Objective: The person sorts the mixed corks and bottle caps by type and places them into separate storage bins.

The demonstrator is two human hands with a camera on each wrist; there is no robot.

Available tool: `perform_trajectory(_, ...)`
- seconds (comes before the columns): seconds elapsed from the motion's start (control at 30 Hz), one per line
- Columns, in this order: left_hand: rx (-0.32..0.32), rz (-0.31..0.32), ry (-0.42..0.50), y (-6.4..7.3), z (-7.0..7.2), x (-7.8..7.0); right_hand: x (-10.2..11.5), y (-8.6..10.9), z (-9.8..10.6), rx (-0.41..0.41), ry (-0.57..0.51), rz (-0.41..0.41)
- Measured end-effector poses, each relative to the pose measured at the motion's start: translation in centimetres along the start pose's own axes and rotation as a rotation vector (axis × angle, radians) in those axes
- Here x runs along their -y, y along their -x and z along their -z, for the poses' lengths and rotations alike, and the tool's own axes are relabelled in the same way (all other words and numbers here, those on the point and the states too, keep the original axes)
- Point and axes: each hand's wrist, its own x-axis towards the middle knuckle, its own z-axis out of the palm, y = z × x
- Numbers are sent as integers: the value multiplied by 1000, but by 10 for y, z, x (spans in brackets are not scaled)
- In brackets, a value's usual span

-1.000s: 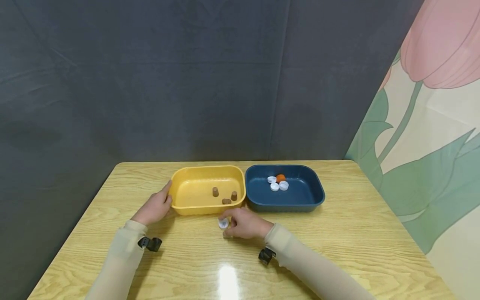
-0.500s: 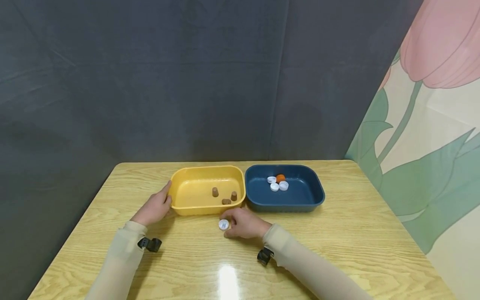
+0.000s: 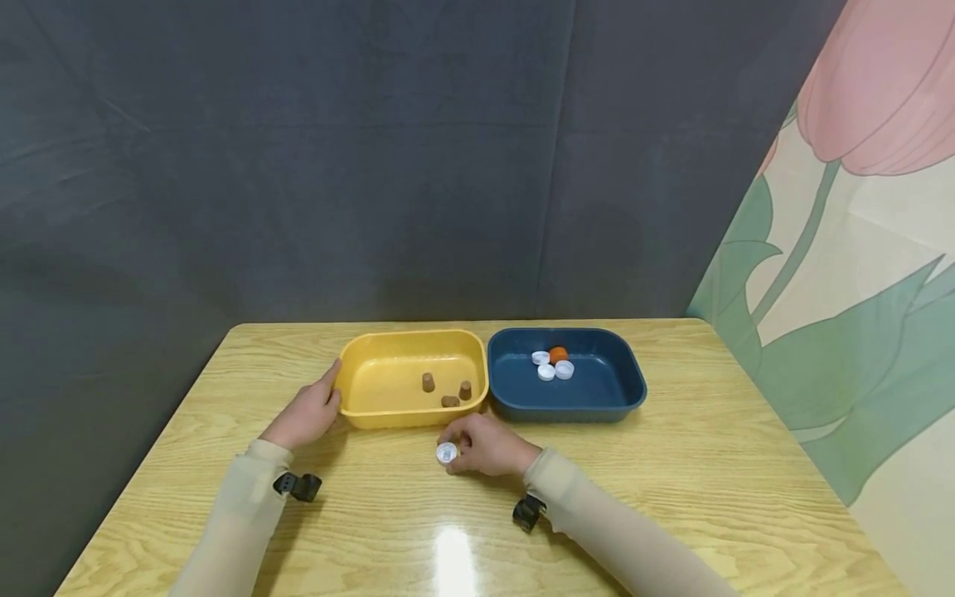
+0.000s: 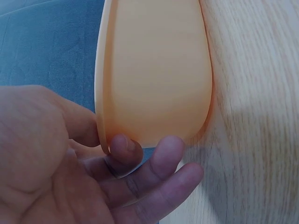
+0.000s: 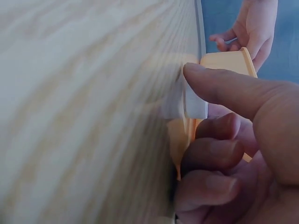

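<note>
My left hand [image 3: 304,413] holds the left end of a yellow plastic bin [image 3: 406,413]; in the left wrist view the thumb is over the rim [image 4: 99,93] and the index fingertip lies against the outer wall. In front of the bin, low over the table, a white bottle cap [image 3: 447,453] sits between the thumb and index finger of my right hand [image 3: 488,445], hollow side up. The right wrist view shows the thumb along the ridged side of the cap [image 5: 196,100], the other fingers curled. Several brown corks [image 3: 429,382] lie inside the yellow bin.
A dark blue bin [image 3: 567,413] stands against the yellow one on the right. White bottle caps [image 3: 564,370] and an orange cap [image 3: 558,355] lie in it. Behind the wooden table [image 3: 671,497] hangs a dark curtain [image 3: 373,166]; a flower-patterned wall is at the right.
The white bottle cap has shifted slightly toward the front edge between my right thumb and index finger, which have drawn closer to it. My left hand and both bins stay put.
</note>
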Motion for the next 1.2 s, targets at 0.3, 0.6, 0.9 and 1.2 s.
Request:
perform_trajectory(0.3, 10, 13, 4, -1, 0, 0, 2, 7, 6, 0, -13, 6)
perform_trajectory(0.6, 3, 20, 1, 0, 0, -3, 7, 20, 21, -11, 19, 66)
perform_trajectory(0.9, 7, 19, -4, 0, 0, -3, 7, 34, 54, -53, 83, 50)
perform_trajectory(1.2, 8, 17, -13, 0, 1, -3, -1, 44, 93, -113, 116, 5)
